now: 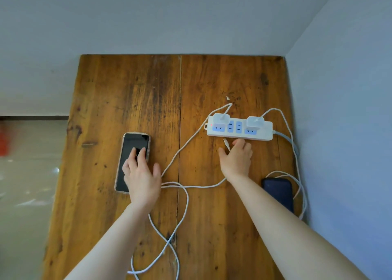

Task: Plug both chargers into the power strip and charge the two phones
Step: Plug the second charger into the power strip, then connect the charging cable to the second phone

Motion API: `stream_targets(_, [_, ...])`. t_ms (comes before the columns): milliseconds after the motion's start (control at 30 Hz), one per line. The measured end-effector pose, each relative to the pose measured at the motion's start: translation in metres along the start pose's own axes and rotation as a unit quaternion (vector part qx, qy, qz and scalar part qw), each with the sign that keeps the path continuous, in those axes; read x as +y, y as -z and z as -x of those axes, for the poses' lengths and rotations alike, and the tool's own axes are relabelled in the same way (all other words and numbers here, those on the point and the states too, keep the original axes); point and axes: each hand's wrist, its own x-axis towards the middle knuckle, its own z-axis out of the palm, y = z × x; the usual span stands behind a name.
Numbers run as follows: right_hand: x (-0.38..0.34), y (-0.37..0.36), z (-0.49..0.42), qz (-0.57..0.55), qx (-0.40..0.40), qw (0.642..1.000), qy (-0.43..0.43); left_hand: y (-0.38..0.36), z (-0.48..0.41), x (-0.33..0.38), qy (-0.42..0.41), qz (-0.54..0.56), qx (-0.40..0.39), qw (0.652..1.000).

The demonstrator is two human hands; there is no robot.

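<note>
A white power strip lies at the table's right, with a red light at its left end. Two white chargers, the left charger and the right charger, are plugged into it. A phone with a dark screen lies on the left; my left hand rests flat on it, fingers apart. My right hand lies palm down just in front of the strip, over a white cable. The cable's free connector sticks out between thumb and forefinger; any grip is hidden. A dark blue phone lies at the right, partly behind my forearm.
The white cables loop and cross over the wooden table toward its near edge. A wall runs close along the table's right side, another along its back. The floor lies off the left edge.
</note>
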Motion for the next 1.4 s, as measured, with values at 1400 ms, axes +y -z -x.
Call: stream_targets(1400, [-0.073,0.1,0.275,-0.252,-0.077,0.953,0.149,0.183,0.081,-0.051,0.271,0.563,-0.285,0.727])
